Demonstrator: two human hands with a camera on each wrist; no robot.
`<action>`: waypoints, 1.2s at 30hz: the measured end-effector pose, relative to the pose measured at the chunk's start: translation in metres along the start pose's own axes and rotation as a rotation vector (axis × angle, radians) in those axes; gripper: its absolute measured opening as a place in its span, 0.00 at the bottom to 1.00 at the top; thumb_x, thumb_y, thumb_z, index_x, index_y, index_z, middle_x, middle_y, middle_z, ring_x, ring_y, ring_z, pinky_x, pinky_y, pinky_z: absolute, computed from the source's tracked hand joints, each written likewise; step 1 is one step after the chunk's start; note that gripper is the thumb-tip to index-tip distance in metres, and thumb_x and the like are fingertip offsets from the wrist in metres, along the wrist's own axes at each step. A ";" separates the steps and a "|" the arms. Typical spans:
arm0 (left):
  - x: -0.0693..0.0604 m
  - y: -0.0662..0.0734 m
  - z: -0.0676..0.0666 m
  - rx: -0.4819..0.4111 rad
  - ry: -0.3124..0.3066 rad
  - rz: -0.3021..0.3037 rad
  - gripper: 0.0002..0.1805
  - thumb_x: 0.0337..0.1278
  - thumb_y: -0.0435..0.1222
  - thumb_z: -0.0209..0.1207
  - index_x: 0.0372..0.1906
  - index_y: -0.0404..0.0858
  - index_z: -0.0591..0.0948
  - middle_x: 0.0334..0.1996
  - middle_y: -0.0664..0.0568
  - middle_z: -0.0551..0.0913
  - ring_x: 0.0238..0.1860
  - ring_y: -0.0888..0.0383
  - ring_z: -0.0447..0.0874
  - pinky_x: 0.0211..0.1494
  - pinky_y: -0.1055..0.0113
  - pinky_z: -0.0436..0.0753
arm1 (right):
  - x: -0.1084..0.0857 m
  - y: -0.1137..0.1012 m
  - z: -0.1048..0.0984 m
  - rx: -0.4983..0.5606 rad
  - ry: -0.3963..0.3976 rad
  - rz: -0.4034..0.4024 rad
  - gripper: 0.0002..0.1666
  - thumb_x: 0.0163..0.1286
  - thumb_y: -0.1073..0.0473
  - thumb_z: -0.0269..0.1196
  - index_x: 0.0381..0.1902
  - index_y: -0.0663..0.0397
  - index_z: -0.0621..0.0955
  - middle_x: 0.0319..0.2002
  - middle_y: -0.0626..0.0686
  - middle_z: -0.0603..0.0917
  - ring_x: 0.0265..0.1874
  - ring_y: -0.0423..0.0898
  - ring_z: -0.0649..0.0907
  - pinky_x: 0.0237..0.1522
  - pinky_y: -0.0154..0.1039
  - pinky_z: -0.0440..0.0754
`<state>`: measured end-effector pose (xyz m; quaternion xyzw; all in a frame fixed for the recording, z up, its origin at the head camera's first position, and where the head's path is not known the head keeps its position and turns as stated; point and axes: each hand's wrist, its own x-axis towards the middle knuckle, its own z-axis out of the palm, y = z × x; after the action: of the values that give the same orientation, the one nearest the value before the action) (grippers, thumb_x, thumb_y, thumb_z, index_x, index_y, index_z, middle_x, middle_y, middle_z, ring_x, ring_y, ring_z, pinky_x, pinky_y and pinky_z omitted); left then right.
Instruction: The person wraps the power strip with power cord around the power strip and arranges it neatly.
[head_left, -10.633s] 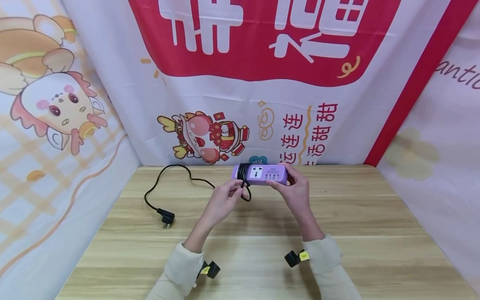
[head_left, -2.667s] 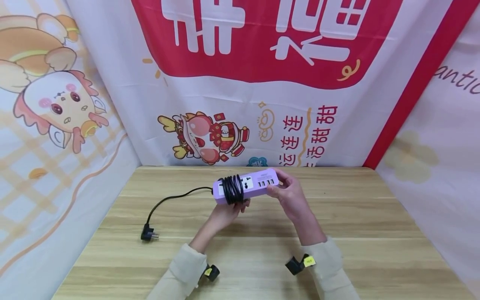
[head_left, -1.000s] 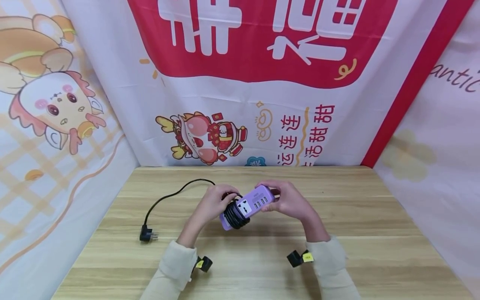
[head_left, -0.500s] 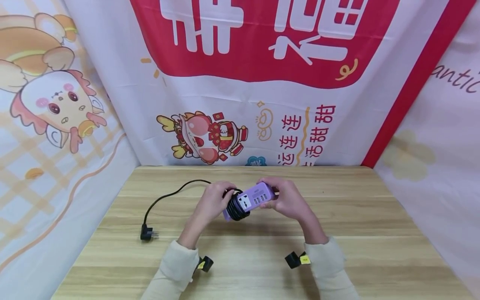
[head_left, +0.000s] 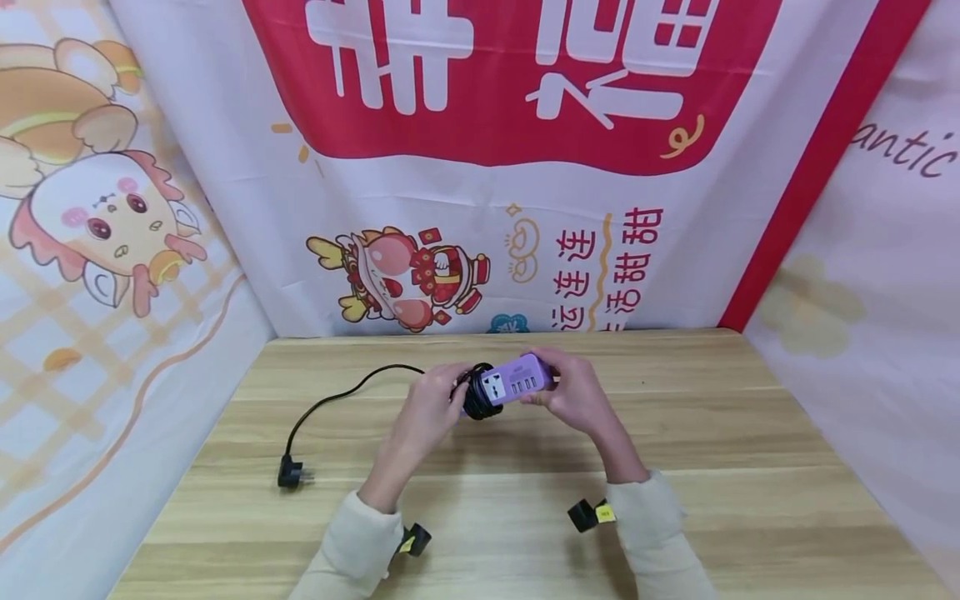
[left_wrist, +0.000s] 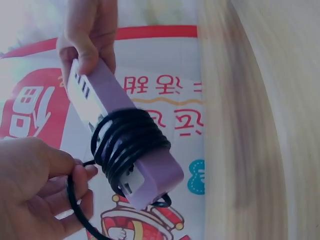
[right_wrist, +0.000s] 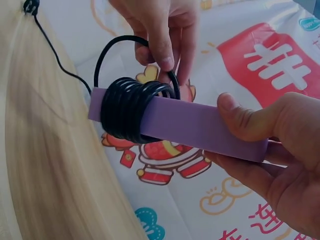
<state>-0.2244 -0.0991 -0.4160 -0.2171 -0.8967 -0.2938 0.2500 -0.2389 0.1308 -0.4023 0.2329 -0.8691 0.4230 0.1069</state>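
A purple power strip [head_left: 517, 377] with white sockets and USB ports is held above the table, its left end tilted a little down. My right hand [head_left: 573, 390] grips its USB end, thumb on one side and fingers on the other, as the right wrist view shows. Several turns of black cable [left_wrist: 127, 142] wrap the other end. My left hand [head_left: 433, 404] pinches the cable beside these turns, and a loose loop arcs from its fingers in the right wrist view. The cable's tail runs left over the table to a black plug [head_left: 289, 472]. My left hand partly covers the wrapped end in the head view.
The light wooden table [head_left: 720, 467] meets a printed white and red cloth [head_left: 420, 192] at its back edge. More printed cloth hangs on the left and right sides. A small black camera sits at each wrist.
Since the oldest frame, more cable turns have gathered round the strip and the plug has shifted left and nearer. Over the last second, the strip has risen and become more level.
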 end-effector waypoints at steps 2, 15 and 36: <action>0.000 0.001 0.001 -0.050 0.002 -0.042 0.12 0.59 0.26 0.64 0.48 0.30 0.85 0.43 0.40 0.88 0.43 0.48 0.88 0.48 0.56 0.87 | 0.001 0.002 0.001 -0.001 0.025 -0.003 0.32 0.50 0.67 0.77 0.55 0.55 0.82 0.47 0.56 0.86 0.42 0.51 0.86 0.42 0.39 0.88; -0.004 0.011 0.004 -0.219 -0.126 -0.098 0.11 0.64 0.27 0.60 0.50 0.28 0.83 0.31 0.46 0.88 0.28 0.61 0.85 0.35 0.72 0.85 | 0.004 0.019 0.006 0.022 0.245 0.003 0.34 0.48 0.68 0.79 0.55 0.54 0.81 0.48 0.56 0.86 0.42 0.50 0.86 0.39 0.38 0.88; -0.007 0.016 0.020 -0.302 -0.217 -0.019 0.09 0.72 0.31 0.54 0.46 0.35 0.84 0.32 0.51 0.88 0.37 0.58 0.87 0.45 0.63 0.86 | 0.006 0.018 -0.001 0.324 0.411 0.234 0.40 0.53 0.68 0.76 0.65 0.55 0.78 0.55 0.62 0.84 0.48 0.60 0.86 0.39 0.29 0.85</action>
<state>-0.2172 -0.0763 -0.4274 -0.2744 -0.8660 -0.4022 0.1136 -0.2534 0.1390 -0.4120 0.0547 -0.7714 0.6040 0.1926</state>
